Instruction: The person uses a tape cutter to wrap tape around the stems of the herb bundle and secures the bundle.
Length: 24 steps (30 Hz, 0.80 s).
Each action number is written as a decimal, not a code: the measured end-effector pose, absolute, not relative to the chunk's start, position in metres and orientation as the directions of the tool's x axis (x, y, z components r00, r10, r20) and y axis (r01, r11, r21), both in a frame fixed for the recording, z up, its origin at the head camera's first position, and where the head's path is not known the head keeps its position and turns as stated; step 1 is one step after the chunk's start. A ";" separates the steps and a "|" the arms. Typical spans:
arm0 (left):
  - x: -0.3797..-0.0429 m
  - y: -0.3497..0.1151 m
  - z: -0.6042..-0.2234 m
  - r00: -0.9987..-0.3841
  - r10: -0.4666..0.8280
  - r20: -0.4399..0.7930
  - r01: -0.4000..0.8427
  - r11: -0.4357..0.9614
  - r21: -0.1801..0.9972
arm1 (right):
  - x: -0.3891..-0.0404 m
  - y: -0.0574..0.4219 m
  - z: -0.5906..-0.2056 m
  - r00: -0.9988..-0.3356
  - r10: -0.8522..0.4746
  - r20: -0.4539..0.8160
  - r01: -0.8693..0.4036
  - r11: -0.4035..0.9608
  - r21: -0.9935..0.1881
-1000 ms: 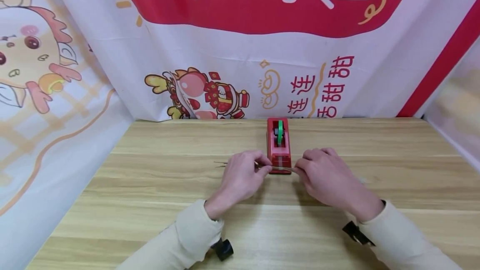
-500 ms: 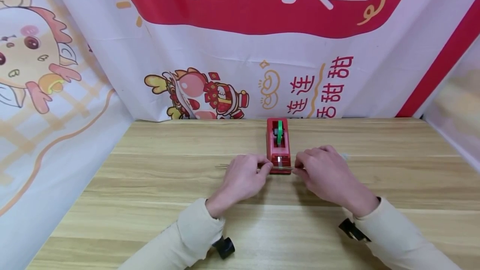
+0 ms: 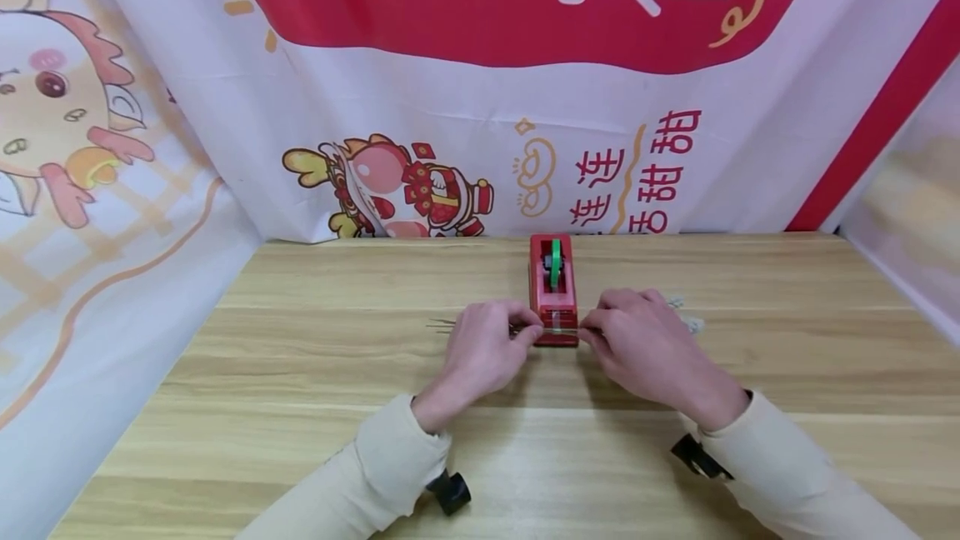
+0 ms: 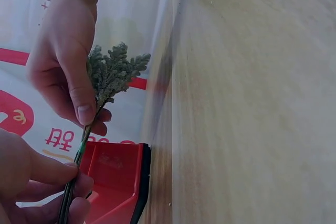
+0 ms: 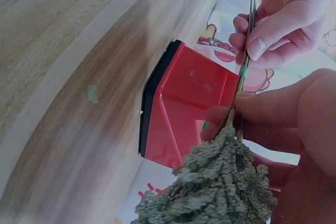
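Note:
A red tape dispenser (image 3: 553, 294) with a green tape roll (image 3: 555, 263) stands at the table's middle back. A thin bundle of stems (image 3: 552, 330) lies across its front end, held on both sides. My left hand (image 3: 529, 333) pinches the stems left of the dispenser, and their bare ends (image 3: 442, 325) stick out past it. My right hand (image 3: 591, 335) pinches them on the right, with the grey-green flower head (image 3: 686, 321) behind it. The right wrist view shows the flower head (image 5: 215, 187), the stems (image 5: 244, 66) with a green band and the dispenser (image 5: 184, 108).
The light wooden table (image 3: 315, 390) is enclosed by printed cloth banners (image 3: 480, 107) at the back and on both sides. A small green scrap (image 5: 92, 94) lies on the wood near the dispenser. Black wrist mounts (image 3: 450, 492) sit under both cream sleeves.
Both hands have carried the stems slightly farther back, onto the dispenser's front end. The flower head now shows behind my right hand.

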<state>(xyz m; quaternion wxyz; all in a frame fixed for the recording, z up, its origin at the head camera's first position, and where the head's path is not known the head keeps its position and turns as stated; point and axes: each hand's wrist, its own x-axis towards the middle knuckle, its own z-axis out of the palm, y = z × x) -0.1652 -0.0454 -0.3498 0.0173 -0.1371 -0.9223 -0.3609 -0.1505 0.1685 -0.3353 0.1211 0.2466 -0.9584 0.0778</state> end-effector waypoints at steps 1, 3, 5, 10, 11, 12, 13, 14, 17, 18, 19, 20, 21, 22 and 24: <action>-0.165 -0.045 -0.350 -0.964 0.233 0.132 0.260 0.702 0.663 | -0.151 0.168 -0.335 -0.850 -0.452 0.271 -0.490 0.867 -0.089; -0.165 -0.046 -0.349 -0.967 0.218 0.129 0.248 0.702 0.668 | -0.152 0.166 -0.334 -0.852 -0.449 0.270 -0.485 0.870 -0.085; -0.165 -0.046 -0.349 -0.970 0.209 0.127 0.239 0.702 0.670 | -0.153 0.164 -0.334 -0.856 -0.445 0.263 -0.479 0.874 -0.081; -0.166 -0.044 -0.350 -0.971 0.200 0.131 0.235 0.697 0.677 | -0.155 0.163 -0.334 -0.866 -0.435 0.247 -0.466 0.881 -0.080; -0.166 -0.044 -0.351 -0.971 0.200 0.134 0.237 0.694 0.680 | -0.155 0.163 -0.334 -0.866 -0.435 0.247 -0.465 0.882 -0.077; -0.167 -0.043 -0.351 -0.970 0.199 0.137 0.238 0.692 0.682 | -0.156 0.163 -0.335 -0.865 -0.435 0.250 -0.465 0.882 -0.073; -0.167 -0.043 -0.351 -0.970 0.199 0.139 0.239 0.689 0.684 | -0.156 0.163 -0.335 -0.864 -0.437 0.252 -0.466 0.882 -0.066; -0.167 -0.042 -0.351 -0.970 0.197 0.140 0.239 0.686 0.687 | -0.156 0.163 -0.335 -0.863 -0.437 0.253 -0.465 0.883 -0.063; -0.168 -0.041 -0.352 -0.970 0.194 0.148 0.242 0.683 0.689 | -0.156 0.163 -0.335 -0.865 -0.434 0.253 -0.462 0.884 -0.064; -0.168 -0.041 -0.351 -0.970 0.192 0.146 0.239 0.681 0.692 | -0.156 0.163 -0.335 -0.865 -0.432 0.255 -0.461 0.885 -0.065; -0.168 -0.041 -0.351 -0.971 0.191 0.147 0.238 0.680 0.694 | -0.156 0.163 -0.335 -0.867 -0.429 0.253 -0.458 0.887 -0.067; -0.168 -0.041 -0.352 -0.970 0.190 0.149 0.239 0.679 0.694 | -0.156 0.163 -0.335 -0.868 -0.426 0.254 -0.455 0.888 -0.067; -0.168 -0.041 -0.352 -0.971 0.189 0.150 0.239 0.677 0.696 | -0.155 0.162 -0.334 -0.869 -0.425 0.253 -0.454 0.889 -0.065; -0.168 -0.041 -0.352 -0.971 0.186 0.149 0.237 0.676 0.698 | -0.155 0.162 -0.334 -0.869 -0.426 0.251 -0.454 0.889 -0.060; -0.167 -0.041 -0.353 -0.972 0.180 0.152 0.234 0.676 0.699 | -0.155 0.161 -0.334 -0.867 -0.433 0.248 -0.457 0.888 -0.048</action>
